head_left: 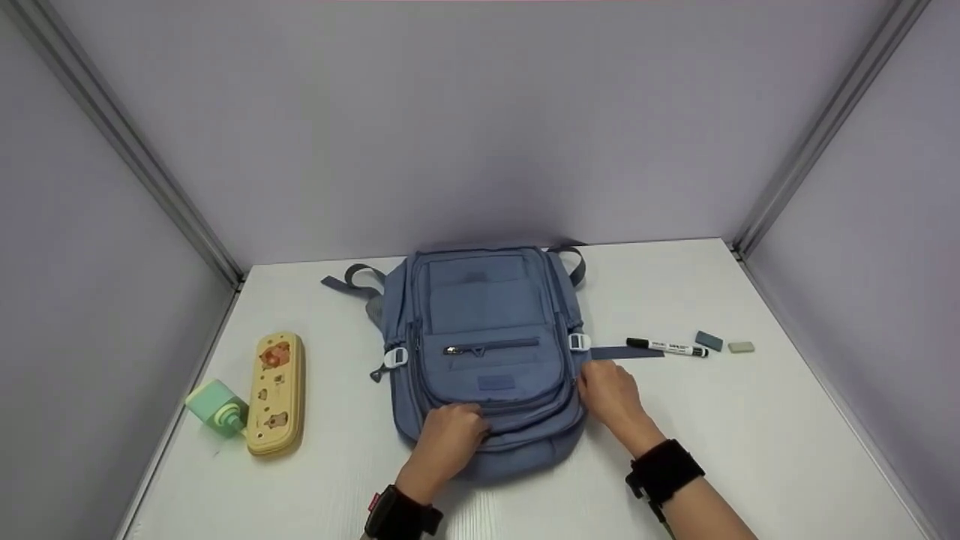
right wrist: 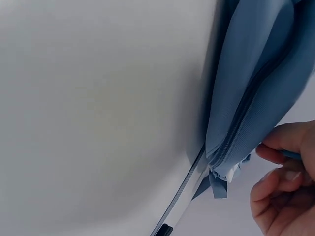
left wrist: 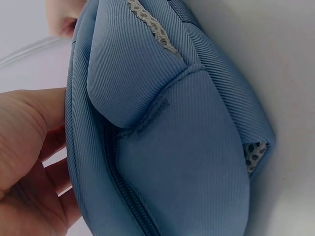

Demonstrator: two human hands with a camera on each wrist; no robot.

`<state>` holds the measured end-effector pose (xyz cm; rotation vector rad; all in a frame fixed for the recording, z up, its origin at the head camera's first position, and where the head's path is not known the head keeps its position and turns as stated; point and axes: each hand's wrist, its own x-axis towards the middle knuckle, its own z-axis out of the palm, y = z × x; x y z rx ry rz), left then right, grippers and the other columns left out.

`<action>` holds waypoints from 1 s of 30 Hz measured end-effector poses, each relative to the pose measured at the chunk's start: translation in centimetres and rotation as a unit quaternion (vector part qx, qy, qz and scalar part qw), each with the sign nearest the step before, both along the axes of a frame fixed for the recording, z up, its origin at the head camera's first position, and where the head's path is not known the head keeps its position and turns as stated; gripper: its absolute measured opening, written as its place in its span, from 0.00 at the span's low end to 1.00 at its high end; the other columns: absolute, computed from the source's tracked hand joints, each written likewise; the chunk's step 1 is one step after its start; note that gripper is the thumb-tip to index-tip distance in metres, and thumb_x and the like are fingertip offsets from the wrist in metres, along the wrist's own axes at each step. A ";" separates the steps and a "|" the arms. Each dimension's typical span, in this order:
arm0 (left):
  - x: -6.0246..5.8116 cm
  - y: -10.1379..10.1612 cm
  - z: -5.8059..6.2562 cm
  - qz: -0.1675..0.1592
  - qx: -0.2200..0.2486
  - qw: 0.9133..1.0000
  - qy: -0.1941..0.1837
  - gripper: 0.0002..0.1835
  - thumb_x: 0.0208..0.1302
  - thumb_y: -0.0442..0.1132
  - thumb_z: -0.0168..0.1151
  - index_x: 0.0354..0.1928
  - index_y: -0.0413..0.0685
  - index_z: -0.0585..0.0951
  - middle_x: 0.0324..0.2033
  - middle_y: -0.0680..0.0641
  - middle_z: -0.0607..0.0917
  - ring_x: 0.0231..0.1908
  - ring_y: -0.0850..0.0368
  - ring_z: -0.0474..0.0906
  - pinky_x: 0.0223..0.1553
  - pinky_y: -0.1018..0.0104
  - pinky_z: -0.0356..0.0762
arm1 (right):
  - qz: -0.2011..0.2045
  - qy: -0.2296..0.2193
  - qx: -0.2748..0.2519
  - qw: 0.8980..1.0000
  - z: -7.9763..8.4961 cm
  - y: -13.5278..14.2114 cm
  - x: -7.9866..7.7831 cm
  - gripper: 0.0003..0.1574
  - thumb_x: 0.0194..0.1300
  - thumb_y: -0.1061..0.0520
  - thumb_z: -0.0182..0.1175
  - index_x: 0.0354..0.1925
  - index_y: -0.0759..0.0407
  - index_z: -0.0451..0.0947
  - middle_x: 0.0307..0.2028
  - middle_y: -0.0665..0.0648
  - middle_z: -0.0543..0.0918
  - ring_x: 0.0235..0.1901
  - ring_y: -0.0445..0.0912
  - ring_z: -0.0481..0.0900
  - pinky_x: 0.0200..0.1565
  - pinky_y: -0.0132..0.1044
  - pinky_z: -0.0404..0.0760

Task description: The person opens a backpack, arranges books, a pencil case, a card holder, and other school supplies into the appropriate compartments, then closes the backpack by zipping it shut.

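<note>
A blue backpack [head_left: 486, 300] lies on its back on the white table, front pocket and zippers facing up. At its lower front, my left hand [head_left: 452, 435] grips the edge of a front compartment. In the left wrist view, that hand [left wrist: 29, 157] has its thumb and fingers at the blue fabric edge, beside a dark zipper [left wrist: 130, 199]. My right hand [head_left: 611, 394] is at the bag's right side, below the white buckle [head_left: 579, 342]. In the right wrist view, the right hand [right wrist: 288, 182] pinches a small blue piece of the bag, partly hidden by the fingers.
Left of the bag lie a yellow pencil case [head_left: 276, 394] with animal pictures and a green bottle-like container [head_left: 217, 406] touching it. To the right are a strap [head_left: 626, 352], a black-and-white marker [head_left: 667, 347], a blue-grey block [head_left: 709, 341] and a pale block [head_left: 741, 347]. Walls enclose the table.
</note>
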<state>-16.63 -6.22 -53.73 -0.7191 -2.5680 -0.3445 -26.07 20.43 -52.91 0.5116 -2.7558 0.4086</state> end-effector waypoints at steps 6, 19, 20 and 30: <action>0.0 0.1 0.2 -0.004 -0.009 1.000 -0.006 0.09 0.48 0.33 0.72 0.17 0.54 0.84 0.19 0.55 0.78 0.20 0.56 0.78 0.16 0.60 0.71 | -0.003 0.008 0.024 1.000 -0.2 -0.2 -1.9 0.16 0.56 0.66 0.65 0.16 0.60 0.71 0.18 0.62 0.79 0.16 0.57 0.78 0.18 0.51 0.73; -0.4 0.0 0.2 -0.003 -0.018 0.999 -0.036 0.17 0.52 0.32 0.69 0.11 0.51 0.76 0.16 0.55 0.74 0.18 0.55 0.76 0.18 0.58 0.74 | 0.045 0.088 0.036 0.995 0.5 -0.5 -3.5 0.13 0.54 0.68 0.63 0.17 0.62 0.72 0.16 0.61 0.77 0.15 0.57 0.77 0.15 0.51 0.72; -0.4 0.0 0.2 -0.003 -0.018 0.999 -0.033 0.17 0.52 0.32 0.69 0.11 0.51 0.76 0.16 0.55 0.74 0.18 0.55 0.76 0.18 0.58 0.74 | 0.048 0.093 0.030 0.994 0.6 -0.5 -3.3 0.13 0.54 0.68 0.63 0.17 0.62 0.72 0.16 0.61 0.78 0.15 0.57 0.76 0.16 0.51 0.72; -0.1 0.2 -0.2 0.012 0.011 0.999 -0.028 0.16 0.46 0.28 0.67 0.10 0.52 0.74 0.14 0.56 0.73 0.14 0.56 0.72 0.15 0.59 0.70 | 0.065 0.022 0.001 0.998 1.2 -0.2 -0.5 0.18 0.53 0.68 0.66 0.15 0.58 0.69 0.15 0.57 0.76 0.14 0.51 0.74 0.17 0.47 0.71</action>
